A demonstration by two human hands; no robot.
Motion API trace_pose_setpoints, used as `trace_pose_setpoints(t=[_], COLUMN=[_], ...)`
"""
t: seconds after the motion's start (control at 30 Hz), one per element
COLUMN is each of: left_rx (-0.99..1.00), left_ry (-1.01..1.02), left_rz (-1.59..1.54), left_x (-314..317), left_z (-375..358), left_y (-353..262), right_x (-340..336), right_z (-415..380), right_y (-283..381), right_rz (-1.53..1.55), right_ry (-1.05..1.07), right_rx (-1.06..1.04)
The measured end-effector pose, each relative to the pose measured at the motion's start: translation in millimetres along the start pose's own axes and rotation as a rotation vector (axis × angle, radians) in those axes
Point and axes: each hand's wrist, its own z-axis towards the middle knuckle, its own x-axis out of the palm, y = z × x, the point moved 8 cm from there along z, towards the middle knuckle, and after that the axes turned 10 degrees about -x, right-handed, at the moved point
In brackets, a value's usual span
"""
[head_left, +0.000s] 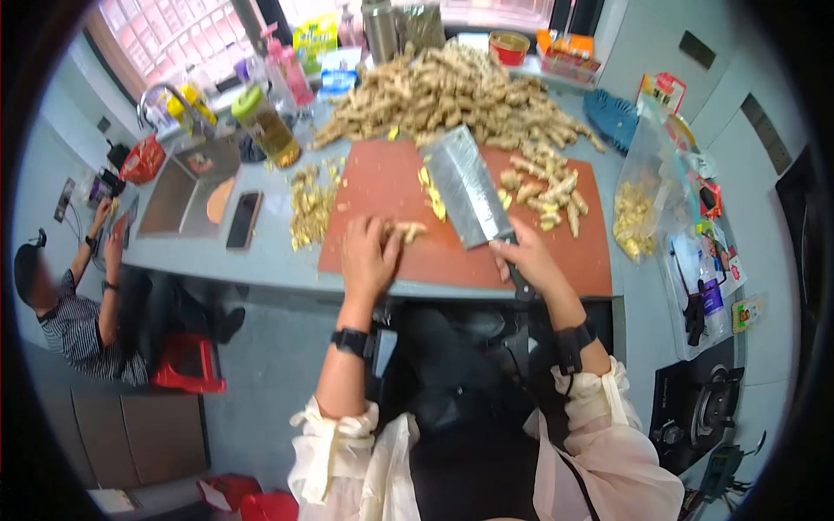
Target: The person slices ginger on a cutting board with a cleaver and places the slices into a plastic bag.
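Observation:
On the brown cutting board [434, 269], my left hand [369, 260] bends its fingers over a piece of ginger [407, 230], which sticks out to the right. My right hand [532, 259] is closed round the handle of a wide cleaver [466, 187]. The blade lies tilted above the middle of the board, pointing away to the upper left. Yellow ginger slices [433, 195] lie beside the blade's left edge. Several ginger pieces [552, 187] rest on the board's right part. A large heap of ginger [443, 91] is piled behind the board.
Chopped bits [313, 208] lie left of the board, near a phone [244, 220], a sink [178, 195] and a lidded jar [267, 130]. A plastic bag [638, 208] with ginger stands right. A person [74, 321] sits at far left; a stove [695, 408] is lower right.

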Motion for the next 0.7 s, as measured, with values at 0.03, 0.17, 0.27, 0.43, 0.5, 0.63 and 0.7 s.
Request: trace_pose_setpoints(t=[0.03,0.17,0.27,0.43,0.5,0.63,0.7], left_rx=[0.003,0.034,0.028,0.018,-0.025,-0.037,-0.028], left_ry=[-0.02,-0.05,-0.044,-0.022,-0.006,0.013,0.007], left_rz=[0.029,0.082,0.158,0.192,0.172,0.183,0.187], left_x=[0,-1,3,7,7,8,8], left_z=[0,1,2,4,4,5,5], left_y=[0,-4,-3,-1,2,0,-1], right_x=[-3,-7,-3,-2,-1,-1,-2], right_z=[-3,-4,-5,-8,-8,-8,-6], right_y=[-7,-15,-11,-7,-5,-5,-9], right_rz=[0.014,0.058,0.082,0.081,0.067,0.085,0.086], right_ry=[-0.04,-0.058,-0.018,-0.009,0.001,-0.004,0.017], right_rx=[-0.001,-0.076,-0.112,-0.12,-0.125,-0.132,-0.14])
